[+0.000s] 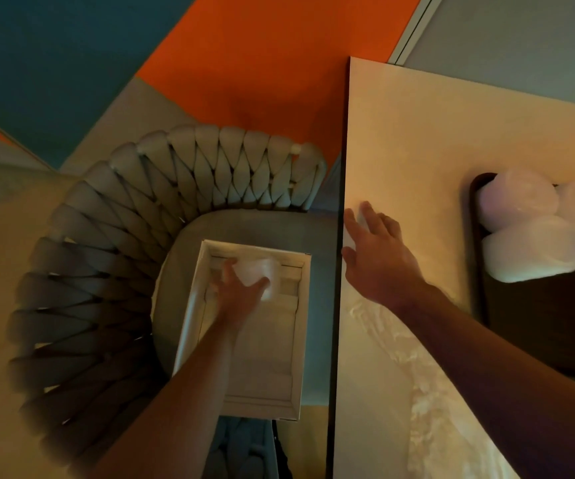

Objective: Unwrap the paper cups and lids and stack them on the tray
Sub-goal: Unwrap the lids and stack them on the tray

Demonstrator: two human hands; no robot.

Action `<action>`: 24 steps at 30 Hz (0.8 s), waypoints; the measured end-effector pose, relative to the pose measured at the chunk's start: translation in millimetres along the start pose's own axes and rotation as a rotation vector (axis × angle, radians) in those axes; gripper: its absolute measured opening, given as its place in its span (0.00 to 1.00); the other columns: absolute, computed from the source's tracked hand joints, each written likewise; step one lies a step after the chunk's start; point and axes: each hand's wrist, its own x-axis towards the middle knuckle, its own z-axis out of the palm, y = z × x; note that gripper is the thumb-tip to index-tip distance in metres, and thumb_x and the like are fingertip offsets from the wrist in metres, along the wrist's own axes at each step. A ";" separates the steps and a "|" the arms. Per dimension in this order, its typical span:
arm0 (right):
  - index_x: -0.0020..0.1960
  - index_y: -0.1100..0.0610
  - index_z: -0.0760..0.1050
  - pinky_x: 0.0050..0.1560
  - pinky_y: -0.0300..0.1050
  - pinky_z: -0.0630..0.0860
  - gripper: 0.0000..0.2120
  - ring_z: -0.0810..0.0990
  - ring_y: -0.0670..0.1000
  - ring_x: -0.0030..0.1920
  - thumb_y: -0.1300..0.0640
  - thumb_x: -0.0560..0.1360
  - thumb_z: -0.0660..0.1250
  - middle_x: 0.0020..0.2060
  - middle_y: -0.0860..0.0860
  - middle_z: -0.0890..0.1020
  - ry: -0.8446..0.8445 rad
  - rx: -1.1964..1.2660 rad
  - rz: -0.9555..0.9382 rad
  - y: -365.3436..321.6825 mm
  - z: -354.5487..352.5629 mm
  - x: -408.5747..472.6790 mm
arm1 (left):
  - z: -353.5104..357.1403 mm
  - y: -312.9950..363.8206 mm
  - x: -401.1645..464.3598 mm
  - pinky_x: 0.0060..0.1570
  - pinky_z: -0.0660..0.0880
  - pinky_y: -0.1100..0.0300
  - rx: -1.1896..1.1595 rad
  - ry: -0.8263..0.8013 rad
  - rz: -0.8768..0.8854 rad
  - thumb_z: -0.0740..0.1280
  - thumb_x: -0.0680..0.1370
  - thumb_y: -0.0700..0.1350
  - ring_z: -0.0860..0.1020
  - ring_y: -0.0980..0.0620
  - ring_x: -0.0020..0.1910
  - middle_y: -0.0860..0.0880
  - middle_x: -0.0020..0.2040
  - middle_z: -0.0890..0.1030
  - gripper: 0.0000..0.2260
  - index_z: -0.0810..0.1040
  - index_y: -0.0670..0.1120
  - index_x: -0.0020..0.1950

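Note:
An open white cardboard box (300, 323) stands on the seat of a chair. My left hand (241, 292) reaches into it, fingers and thumb curled round a plastic-wrapped white bundle (255, 271), cups or lids I cannot tell. My right hand (376, 250) rests flat with spread fingers on the pale table (410, 140) near its left edge. At the right, a dark tray (534, 330) carries three wrapped white bundles (531, 250), its right part cut off by the frame.
The grey chair (134, 243) with a woven rope back stands against the table's left edge. Crumpled clear plastic wrap (427, 402) lies on the table under my right forearm. Orange, teal and beige floor shows beyond.

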 end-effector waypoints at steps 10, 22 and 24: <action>0.77 0.49 0.66 0.68 0.44 0.66 0.29 0.67 0.52 0.74 0.44 0.79 0.68 0.76 0.49 0.66 -0.038 0.525 0.007 -8.1 -32.4 -25.5 | -49.3 46.4 -116.5 0.55 0.78 0.49 -0.742 -0.136 0.217 0.72 0.58 0.55 0.71 0.44 0.67 0.45 0.72 0.66 0.42 0.66 0.59 0.72; 0.71 0.59 0.72 0.58 0.48 0.80 0.36 0.81 0.56 0.63 0.53 0.65 0.77 0.62 0.56 0.82 -0.309 1.743 -0.208 31.3 -43.2 -174.0 | -39.1 114.1 -280.2 0.51 0.79 0.57 -0.754 -0.366 0.446 0.72 0.54 0.49 0.73 0.39 0.67 0.39 0.72 0.70 0.49 0.62 0.46 0.76; 0.71 0.61 0.72 0.61 0.53 0.78 0.40 0.79 0.60 0.66 0.50 0.64 0.81 0.64 0.59 0.80 -0.293 1.795 -0.240 55.1 -49.9 -191.8 | -27.9 126.2 -305.6 0.45 0.75 0.72 -0.786 -0.515 0.287 0.74 0.65 0.46 0.74 0.43 0.66 0.39 0.71 0.71 0.40 0.63 0.44 0.75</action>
